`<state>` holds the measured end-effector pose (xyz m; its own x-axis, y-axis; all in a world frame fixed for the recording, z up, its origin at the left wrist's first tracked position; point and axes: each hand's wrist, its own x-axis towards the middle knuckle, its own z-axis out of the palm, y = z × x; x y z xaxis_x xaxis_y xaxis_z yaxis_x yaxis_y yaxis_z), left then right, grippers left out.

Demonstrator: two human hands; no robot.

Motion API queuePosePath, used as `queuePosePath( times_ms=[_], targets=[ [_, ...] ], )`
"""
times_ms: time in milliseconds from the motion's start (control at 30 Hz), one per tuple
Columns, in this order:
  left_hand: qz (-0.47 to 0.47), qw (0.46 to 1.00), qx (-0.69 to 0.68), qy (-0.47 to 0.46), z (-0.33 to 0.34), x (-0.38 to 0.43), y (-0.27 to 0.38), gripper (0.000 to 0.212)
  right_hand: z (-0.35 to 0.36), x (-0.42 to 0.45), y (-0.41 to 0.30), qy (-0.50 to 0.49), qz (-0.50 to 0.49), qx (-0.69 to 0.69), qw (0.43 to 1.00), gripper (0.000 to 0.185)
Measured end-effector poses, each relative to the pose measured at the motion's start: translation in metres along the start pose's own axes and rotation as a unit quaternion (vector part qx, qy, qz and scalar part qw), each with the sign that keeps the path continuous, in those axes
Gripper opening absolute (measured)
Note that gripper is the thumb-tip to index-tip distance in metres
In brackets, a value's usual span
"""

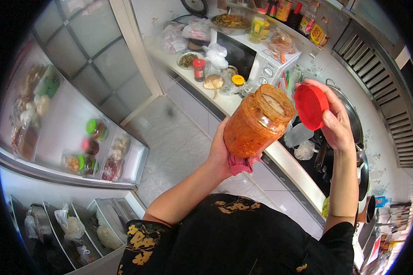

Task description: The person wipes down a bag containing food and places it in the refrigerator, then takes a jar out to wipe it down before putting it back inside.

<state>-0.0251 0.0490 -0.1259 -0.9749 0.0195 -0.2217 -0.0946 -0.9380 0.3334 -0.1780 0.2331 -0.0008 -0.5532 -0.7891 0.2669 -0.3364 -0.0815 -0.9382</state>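
My left hand (220,151) holds a large glass jar (253,129) of orange-red sauce or paste near its base. The jar is tilted, its mouth uncovered. A pink cloth (240,165) is bunched under it, against the palm. To the right of the jar's mouth, my right hand (337,120) grips a red round lid (310,107) between thumb and fingers. Lid and jar are apart. Some fingers of both hands are hidden behind what they hold.
The open fridge (69,134) with small jars and bags stands at left. Ahead, the counter (206,94) bears a microwave (261,65), a red-lidded jar (199,70), a mushroom (213,83) and a plate of food. A stove with pots (347,106) is at right.
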Motion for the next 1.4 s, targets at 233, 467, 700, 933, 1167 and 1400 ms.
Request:
queuePosePath(
  times_ms=[233, 467, 700, 933, 1167, 1400],
  targets=[
    [-0.010, 1.000, -0.005, -0.013, -0.008, 0.004, 0.001, 0.068, 0.009, 0.010, -0.007, -0.038, -0.016, -0.070, 0.997, 0.076],
    [-0.002, 0.999, -0.025, -0.034, -0.009, 0.009, 0.000, 0.066, 0.016, 0.025, -0.017, -0.088, -0.049, -0.136, 0.986, 0.067],
    [0.019, 0.998, -0.024, -0.060, -0.008, 0.010, 0.003, 0.067, 0.025, 0.047, -0.027, -0.160, -0.096, -0.312, 0.932, 0.070],
    [0.017, 0.999, -0.021, -0.033, -0.006, 0.006, 0.005, 0.069, 0.030, 0.061, -0.034, -0.207, -0.098, -0.334, 0.914, 0.070],
    [0.016, 0.998, -0.020, -0.054, -0.008, 0.000, 0.007, 0.069, 0.038, 0.065, -0.039, -0.244, -0.088, -0.323, 0.910, 0.071],
    [0.006, 0.999, -0.014, -0.049, -0.005, -0.004, 0.006, 0.067, 0.045, 0.061, -0.031, -0.247, -0.109, -0.258, 0.928, 0.057]
  ],
)
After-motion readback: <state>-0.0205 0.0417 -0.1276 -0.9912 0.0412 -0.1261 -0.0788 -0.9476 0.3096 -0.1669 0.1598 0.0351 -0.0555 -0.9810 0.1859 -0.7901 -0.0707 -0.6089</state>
